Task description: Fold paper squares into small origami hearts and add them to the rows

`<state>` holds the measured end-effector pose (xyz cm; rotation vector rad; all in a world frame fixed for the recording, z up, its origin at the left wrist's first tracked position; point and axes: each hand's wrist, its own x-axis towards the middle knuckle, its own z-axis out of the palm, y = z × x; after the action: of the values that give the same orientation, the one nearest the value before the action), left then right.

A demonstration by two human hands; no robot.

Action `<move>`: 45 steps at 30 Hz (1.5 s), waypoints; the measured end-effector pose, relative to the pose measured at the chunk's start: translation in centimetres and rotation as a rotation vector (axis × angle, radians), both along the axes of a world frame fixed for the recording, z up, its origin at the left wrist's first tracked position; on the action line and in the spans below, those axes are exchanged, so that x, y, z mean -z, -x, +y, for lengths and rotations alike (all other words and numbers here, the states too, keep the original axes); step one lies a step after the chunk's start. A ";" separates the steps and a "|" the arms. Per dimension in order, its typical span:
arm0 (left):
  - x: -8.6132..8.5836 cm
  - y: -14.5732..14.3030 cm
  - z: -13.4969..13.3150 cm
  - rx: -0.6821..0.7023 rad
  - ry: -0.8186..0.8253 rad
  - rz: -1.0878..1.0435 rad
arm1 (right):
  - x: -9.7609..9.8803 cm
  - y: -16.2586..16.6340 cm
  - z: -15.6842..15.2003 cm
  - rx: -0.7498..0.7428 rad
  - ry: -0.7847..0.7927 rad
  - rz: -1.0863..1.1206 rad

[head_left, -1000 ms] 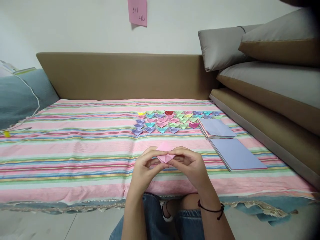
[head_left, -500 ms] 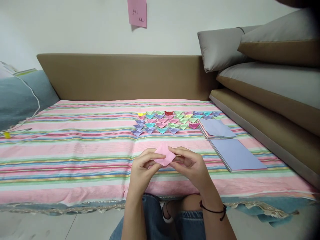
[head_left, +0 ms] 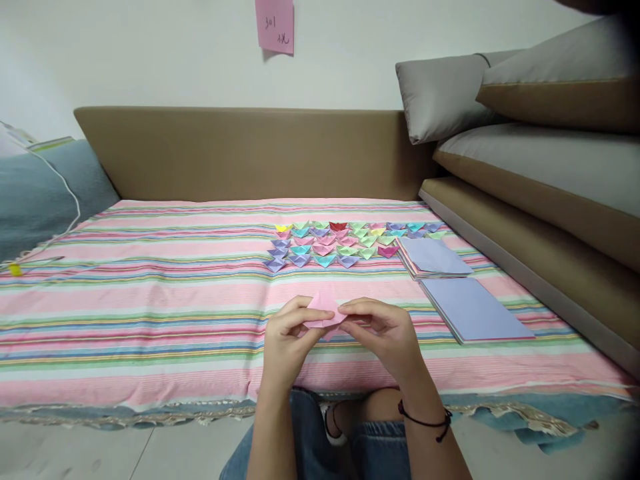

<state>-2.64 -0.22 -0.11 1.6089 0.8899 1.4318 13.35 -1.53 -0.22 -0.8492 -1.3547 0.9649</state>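
While both hands are on one piece of pink paper (head_left: 321,301), I'd call it mid-fold: creases and angled flaps show, a point sticks out below my fingers, and it doesn't match the finished shape on the cloth. Location: held up between my hands, near edge of the striped cloth (head_left: 150,307), in front of my knees.

Left hand (head_left: 290,330): pinching the left side, index finger across the face, thumb below. Right hand (head_left: 385,327): thumb and index finger pinching the right edge. Fingertips nearly meet mid-paper. Can't tell what the curled fingers behind are doing, or how the underside is folded.

Done, as far as I can see: a block of folded paper boats (head_left: 325,261) in rough rows beyond my hands, mixed purple, turquoise, green, pink, plus one yellow and one red. Too tightly packed at the back to give a reliable count.

Left: remaining folds on this one, I'd judge. Unfolded stock sits to the right: near paper stack (head_left: 477,310) with a lilac sheet on top, far paper stack (head_left: 437,255) just behind it, close to the boats. Can't read how many sheets.
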 end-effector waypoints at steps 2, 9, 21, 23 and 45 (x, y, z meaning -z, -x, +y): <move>-0.1 -0.2 -0.1 -0.003 0.002 -0.008 | -0.1 0.0 0.0 0.051 -0.045 -0.051; 0.0 -1.0 0.0 -0.087 -0.048 0.011 | -0.5 0.1 -0.1 0.113 -0.118 -0.077; -0.2 -1.1 0.0 -0.117 -0.045 0.033 | -0.2 0.5 0.0 0.132 -0.014 -0.035; -0.2 -1.0 0.0 -0.119 -0.039 0.021 | 0.0 0.6 0.0 0.115 0.027 0.002; -0.1 -1.3 -0.1 -0.142 -0.008 0.025 | 0.0 0.8 0.1 0.149 0.042 0.018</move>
<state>-1.30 -0.30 -0.01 1.5996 1.0315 1.5166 12.51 -1.43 -0.19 -0.9570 -1.2409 0.8857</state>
